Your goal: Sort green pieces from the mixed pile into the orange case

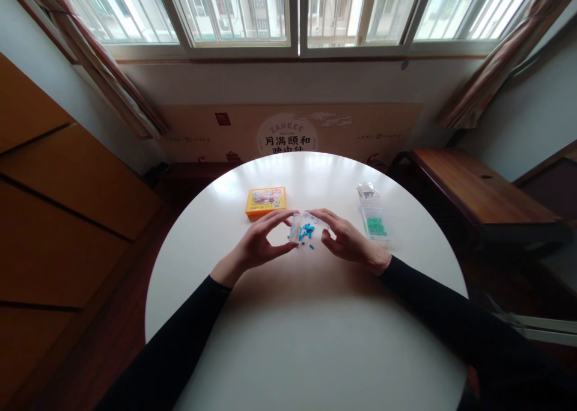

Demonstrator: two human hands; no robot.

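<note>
Both my hands hold a small clear plastic box point(303, 226) tilted over the round white table point(288, 339). My left hand point(261, 243) grips its left side with thumb and fingers. My right hand point(345, 238) grips its right side. Small blue pieces point(308, 231) show inside the box and a few lie on the table just below it.
An orange box point(265, 200) lies beyond my left hand. To the right stand a clear tray of green pieces point(375, 223) and a small clear box of pale pieces point(366, 192). A wooden bench point(478, 188) is at the right, wooden cabinets point(54, 207) at the left.
</note>
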